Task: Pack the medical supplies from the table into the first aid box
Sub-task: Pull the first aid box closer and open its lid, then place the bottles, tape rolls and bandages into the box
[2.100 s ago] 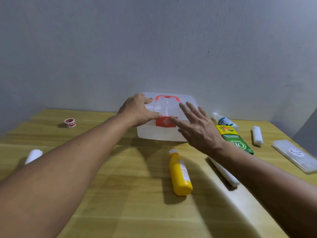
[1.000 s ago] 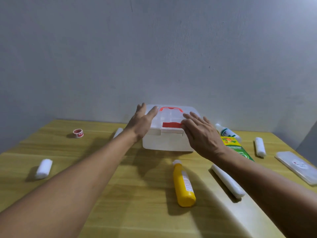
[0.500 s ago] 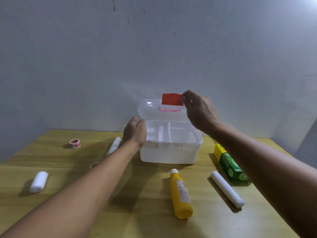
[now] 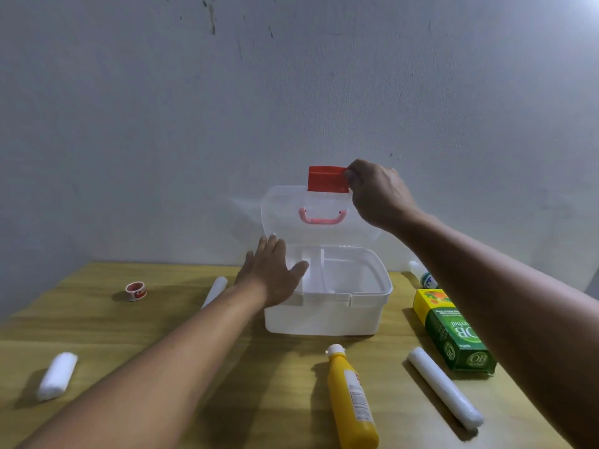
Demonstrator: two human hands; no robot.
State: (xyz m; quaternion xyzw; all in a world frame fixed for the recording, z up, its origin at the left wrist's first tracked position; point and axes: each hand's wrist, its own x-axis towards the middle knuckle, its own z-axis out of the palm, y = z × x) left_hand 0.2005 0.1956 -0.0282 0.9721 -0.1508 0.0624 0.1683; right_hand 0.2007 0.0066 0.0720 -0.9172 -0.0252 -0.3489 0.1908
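Observation:
The white first aid box (image 4: 324,317) stands open at the back middle of the table, its clear lid (image 4: 282,209) upright with a pink handle. My right hand (image 4: 376,196) pinches the red latch (image 4: 327,179) at the lid's top edge. My left hand (image 4: 275,273) lies flat, fingers spread, over the box's left rim. A yellow bottle (image 4: 351,396) lies in front of the box. To the right lie a white roll (image 4: 444,387) and a green and yellow carton (image 4: 453,332).
On the left of the wooden table (image 4: 97,335) lie a white gauze roll (image 4: 57,375), a small red tape roll (image 4: 136,290) and a white tube (image 4: 214,290). A small white bottle (image 4: 424,277) shows behind my right forearm. A grey wall stands close behind the box.
The lid went from closed to fully upright, lifted by my right hand on the red latch. My left hand flattened over the box's left rim.

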